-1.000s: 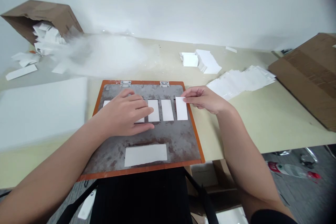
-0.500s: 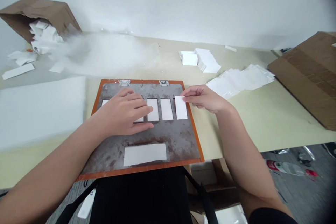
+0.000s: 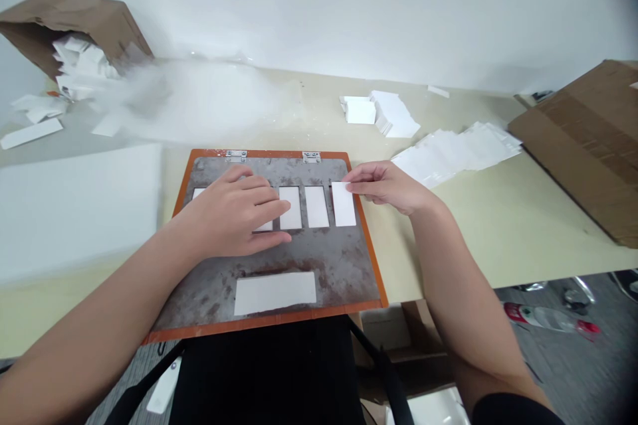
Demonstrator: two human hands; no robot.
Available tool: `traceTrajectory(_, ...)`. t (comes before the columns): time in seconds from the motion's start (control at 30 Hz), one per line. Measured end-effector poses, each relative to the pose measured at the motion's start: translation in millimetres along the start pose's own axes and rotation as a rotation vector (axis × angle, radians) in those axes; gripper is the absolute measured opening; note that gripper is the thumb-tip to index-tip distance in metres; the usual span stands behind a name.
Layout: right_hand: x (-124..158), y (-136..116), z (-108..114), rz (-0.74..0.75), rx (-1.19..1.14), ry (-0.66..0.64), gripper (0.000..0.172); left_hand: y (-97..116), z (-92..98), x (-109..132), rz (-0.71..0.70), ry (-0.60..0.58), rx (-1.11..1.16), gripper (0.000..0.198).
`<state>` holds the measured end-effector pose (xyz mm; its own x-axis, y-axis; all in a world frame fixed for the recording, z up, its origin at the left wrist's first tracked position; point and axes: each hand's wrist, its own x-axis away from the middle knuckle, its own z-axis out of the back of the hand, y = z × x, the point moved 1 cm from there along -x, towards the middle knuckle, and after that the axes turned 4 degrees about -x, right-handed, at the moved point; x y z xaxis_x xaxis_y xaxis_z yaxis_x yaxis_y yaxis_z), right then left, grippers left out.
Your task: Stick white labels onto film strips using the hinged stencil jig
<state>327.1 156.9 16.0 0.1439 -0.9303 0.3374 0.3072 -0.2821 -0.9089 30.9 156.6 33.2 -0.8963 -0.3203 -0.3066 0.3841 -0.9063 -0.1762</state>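
Observation:
In front of me lies a grey hinged board (image 3: 299, 252) with an orange edge and a row of rectangular slots. White cards fill the visible slots, among them one card (image 3: 290, 208) beside my left fingers and another card (image 3: 316, 206) to its right. My left hand (image 3: 244, 212) rests over the left part of the row, fingers spread, hiding some slots. At the right end, my right hand (image 3: 381, 187) pinches the top corner of a white card (image 3: 344, 206), which lies over the last slot. A wider white strip (image 3: 275, 293) sits near the board's front edge.
Behind the board are a stack of white cards (image 3: 396, 114) and a small white block (image 3: 359, 110). Fanned white sheets (image 3: 456, 149) lie right, beside a cardboard box (image 3: 588, 146). At left, a tipped box (image 3: 84, 20) holds white scraps; a white foam-like slab (image 3: 80, 206) lies nearer.
Both hands and the pinched card stay in nearly the same place. The view has shifted very slightly.

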Motion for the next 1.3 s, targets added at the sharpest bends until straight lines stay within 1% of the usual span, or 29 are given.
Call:
traceTrajectory(0.17, 0, 1, 0, 0.026, 0.086, 0.046, 0.025, 0, -0.5, -1, -0.007, 0.001, 0.002, 0.031)
traceTrajectory(0.33, -2, 5, 0, 0.073, 0.123, 0.041, 0.029, -1, -2.0, 0, 0.012, -0.010, 0.022, 0.030)
traceTrajectory(0.5, -4, 6, -1, 0.121, 0.151, 0.041, 0.031, -1, -1.7, 0, 0.024, -0.044, 0.008, 0.034)
traceTrajectory(0.73, -4, 5, -1, 0.104, 0.172, 0.062, 0.031, -1, -2.2, 1, 0.006, -0.016, -0.021, 0.033)
traceTrajectory(0.87, -2, 4, -1, 0.093, 0.189, 0.034, 0.031, -1, -2.4, 1, 0.008, -0.018, -0.012, 0.032)
traceTrajectory(0.97, 0, 3, 0, 0.100, 0.192, -0.013, 0.031, -1, -1.1, 0, 0.016, -0.028, 0.002, 0.033)
traceTrajectory(1.03, 1, 3, 0, 0.110, 0.190, -0.046, 0.032, 0, 2.0, -2, 0.024, -0.008, 0.029, 0.034)
traceTrajectory(1.1, 2, 2, 0, 0.126, 0.181, -0.056, 0.031, 5, 7.9, -3, 0.019, 0.020, 0.109, 0.035)
traceTrajectory(1.17, 1, 3, 1, 0.169, 0.150, -0.031, 0.030, 14, 15.9, -2, 0.002, 0.025, 0.218, 0.038)
traceTrajectory(1.23, -1, 4, 1, 0.238, 0.100, 0.030, 0.029, 27, 23.6, 3, -0.004, -0.015, 0.284, 0.040)
traceTrajectory(1.3, -5, 6, 0, 0.299, 0.048, 0.110, 0.029, 43, 28.7, 12, 0.013, -0.055, 0.272, 0.041)
